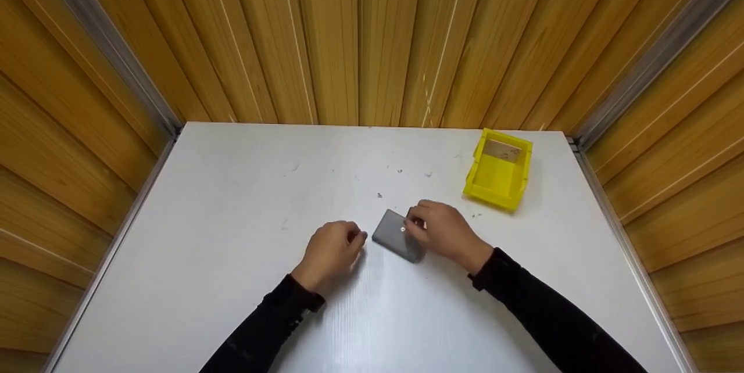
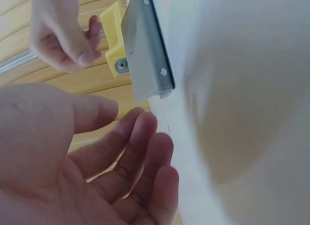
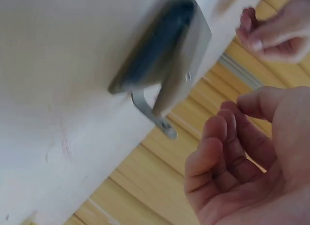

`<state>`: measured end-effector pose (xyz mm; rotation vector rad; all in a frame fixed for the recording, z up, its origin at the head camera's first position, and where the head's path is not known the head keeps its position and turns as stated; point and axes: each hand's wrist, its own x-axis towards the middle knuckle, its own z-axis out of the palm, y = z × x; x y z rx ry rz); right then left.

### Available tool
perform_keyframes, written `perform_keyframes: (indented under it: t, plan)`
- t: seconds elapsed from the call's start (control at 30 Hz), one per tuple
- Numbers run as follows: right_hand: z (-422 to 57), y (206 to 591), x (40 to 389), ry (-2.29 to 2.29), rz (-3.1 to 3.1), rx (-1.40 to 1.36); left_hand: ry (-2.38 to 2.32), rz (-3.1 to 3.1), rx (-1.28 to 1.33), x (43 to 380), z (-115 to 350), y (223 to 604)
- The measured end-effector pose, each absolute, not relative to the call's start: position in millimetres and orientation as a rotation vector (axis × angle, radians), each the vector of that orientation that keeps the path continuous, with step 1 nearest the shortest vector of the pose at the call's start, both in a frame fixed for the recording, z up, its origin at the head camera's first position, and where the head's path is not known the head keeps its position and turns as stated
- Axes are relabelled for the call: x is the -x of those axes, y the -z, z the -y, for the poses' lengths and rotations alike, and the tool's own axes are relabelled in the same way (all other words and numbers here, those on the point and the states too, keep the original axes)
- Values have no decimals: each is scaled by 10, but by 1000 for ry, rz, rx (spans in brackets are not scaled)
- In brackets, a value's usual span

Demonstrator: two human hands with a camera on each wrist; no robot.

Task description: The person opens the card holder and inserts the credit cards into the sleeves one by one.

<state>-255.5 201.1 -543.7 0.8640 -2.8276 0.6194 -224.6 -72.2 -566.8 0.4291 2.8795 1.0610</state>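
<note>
A grey folded sheet-metal piece (image 1: 395, 236) lies on the white table between the hands. In the left wrist view, two light round spots mark its edge flange (image 2: 157, 51). The right wrist view shows a curved metal arm (image 3: 145, 109) sticking out from beneath it. The left hand (image 1: 332, 250) hovers just left of the piece, fingers loosely bent, with nothing visible in them. Above the piece's right side, the right hand (image 1: 444, 230) has its thumb and fingers loosely curled. Nothing shows between those fingertips (image 3: 227, 109), which appear apart from the metal.
A yellow open bin (image 1: 499, 172) stands at the table's back right. Small dark specks or marks (image 1: 379, 194) dot the white table (image 1: 232, 187). Wood-patterned panels (image 1: 331, 42) wall the back and both sides, with metal rails (image 1: 633, 228) along the table's edges.
</note>
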Motion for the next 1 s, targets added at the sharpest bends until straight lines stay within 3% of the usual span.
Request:
perform_keyframes:
  t: [0.23, 1.0]
  plan:
    - [-2195, 5296, 2706, -658, 3165, -631, -1030, -2858, -370, 2273, 582, 5685]
    - [-2192, 5526, 2758, -686, 3357, -621, -1021, -2861, -227, 2350, 288, 5845]
